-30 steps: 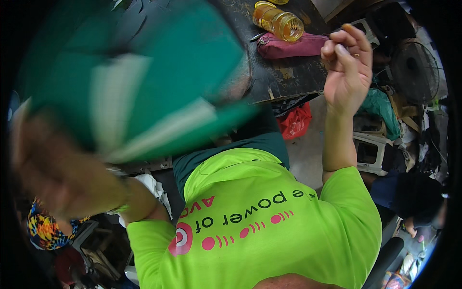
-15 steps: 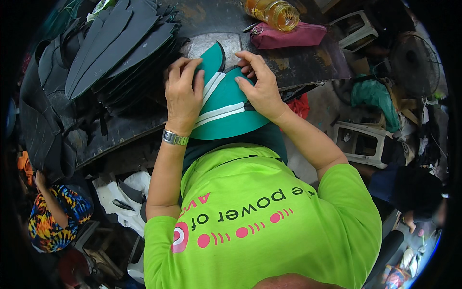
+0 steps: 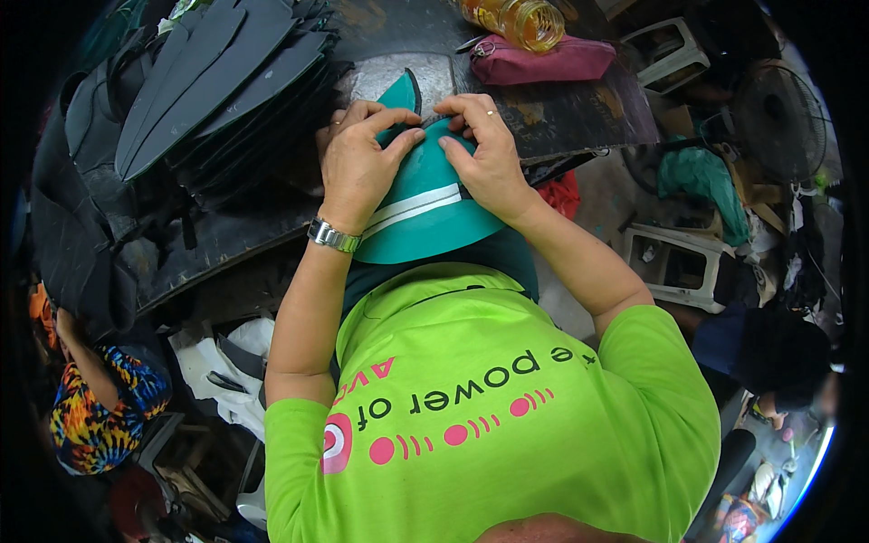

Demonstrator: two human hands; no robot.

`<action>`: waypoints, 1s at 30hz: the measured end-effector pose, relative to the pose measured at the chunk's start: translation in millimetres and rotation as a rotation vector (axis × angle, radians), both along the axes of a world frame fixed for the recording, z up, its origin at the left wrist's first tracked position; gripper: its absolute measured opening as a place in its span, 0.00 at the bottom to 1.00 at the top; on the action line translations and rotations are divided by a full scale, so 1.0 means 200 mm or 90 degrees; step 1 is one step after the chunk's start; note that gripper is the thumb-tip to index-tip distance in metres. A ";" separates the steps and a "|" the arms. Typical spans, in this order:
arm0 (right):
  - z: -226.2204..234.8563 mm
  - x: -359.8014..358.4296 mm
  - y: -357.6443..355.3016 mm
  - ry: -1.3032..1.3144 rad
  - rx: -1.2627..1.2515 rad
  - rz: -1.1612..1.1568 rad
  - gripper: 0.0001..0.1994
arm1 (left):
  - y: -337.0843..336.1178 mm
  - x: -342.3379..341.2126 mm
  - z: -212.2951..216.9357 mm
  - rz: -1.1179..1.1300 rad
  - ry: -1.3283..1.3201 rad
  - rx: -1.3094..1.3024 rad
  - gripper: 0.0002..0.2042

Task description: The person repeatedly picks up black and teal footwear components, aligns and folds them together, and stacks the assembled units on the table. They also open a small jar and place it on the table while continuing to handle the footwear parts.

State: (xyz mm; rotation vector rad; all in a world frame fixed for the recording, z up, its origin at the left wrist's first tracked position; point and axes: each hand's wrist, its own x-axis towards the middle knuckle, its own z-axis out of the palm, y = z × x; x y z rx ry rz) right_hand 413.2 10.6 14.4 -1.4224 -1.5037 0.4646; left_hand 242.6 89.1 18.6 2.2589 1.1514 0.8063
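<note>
A teal-green curved sheet piece (image 3: 425,176) with black edging lies over the near edge of the bench and toward my lap. A pair of white strips (image 3: 416,206) crosses its lower part, and a pointed tip sticks up at the far side. My left hand (image 3: 364,163) is closed on the piece at its notched far edge, thumb and fingertips pinching there. Close on the right, my right hand (image 3: 493,154) grips the same edge, its thumb on the green face and its fingers curled behind. My hands hide part of the notch.
On the dark bench (image 3: 244,249), a stack of dark leaf-shaped pieces (image 3: 213,81) stands to the left. Behind my hands are a maroon pouch (image 3: 543,63) and an orange-coloured jar (image 3: 529,23). Stools (image 3: 674,262) and a fan (image 3: 783,118) are on the right; another person (image 3: 109,407) is at left.
My left hand has moved right and inward, its thumb and fingers closing on the notched edge and covering the slanted white strips. My right hand has barely shifted.
</note>
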 end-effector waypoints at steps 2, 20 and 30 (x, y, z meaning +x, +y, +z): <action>-0.01 0.00 0.00 0.020 -0.021 -0.003 0.20 | 0.00 0.00 -0.01 0.000 0.011 0.001 0.10; -0.04 -0.04 0.00 -0.112 0.014 -0.010 0.16 | 0.01 -0.11 0.01 -0.138 -0.041 -0.012 0.06; -0.04 -0.08 -0.01 -0.322 0.102 -0.016 0.16 | -0.11 -0.25 0.05 -0.065 -0.007 0.055 0.18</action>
